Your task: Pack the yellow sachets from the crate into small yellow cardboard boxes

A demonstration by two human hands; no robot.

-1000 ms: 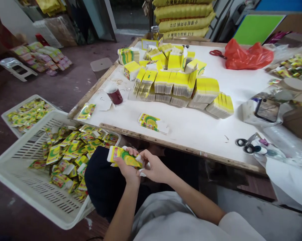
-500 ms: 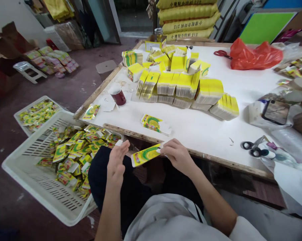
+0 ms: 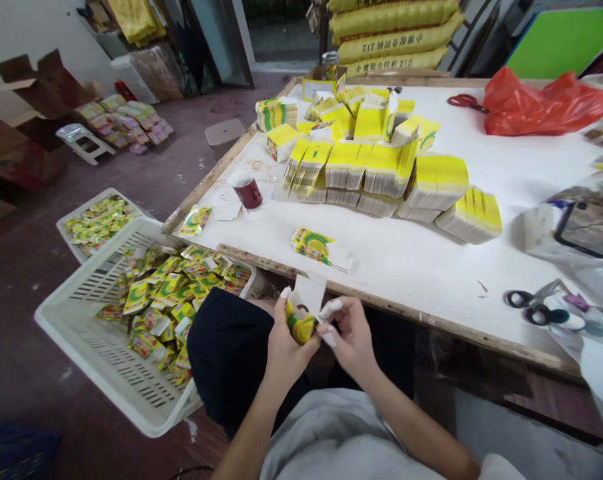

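Observation:
Over my lap, my left hand (image 3: 287, 347) is wrapped round a small yellow and green carton (image 3: 300, 325), its mouth spread and a white flap standing up at the back. My right hand (image 3: 350, 337) pinches at the carton's right edge; white coverings show on its thumb and a fingertip. What lies inside the carton is hard to make out. Just beyond, some flat cartons (image 3: 314, 245) lie on the white table (image 3: 261, 233). Left of my knee, a white plastic crate (image 3: 66, 320) holds many yellow cartons.
Stacks of flat yellow cartons (image 3: 346, 160) stand mid-table, with a dark red mug (image 3: 246, 190) to their left. Black-handled scissors (image 3: 536, 313), a phone (image 3: 589, 227) and a red plastic bag (image 3: 536, 107) lie to the right. A smaller basket (image 3: 71, 237) of cartons sits beyond the crate.
The flat carton in my right hand is now opened out. My left hand has moved right and closed round it, and both hands meet at it. The view has shifted slightly.

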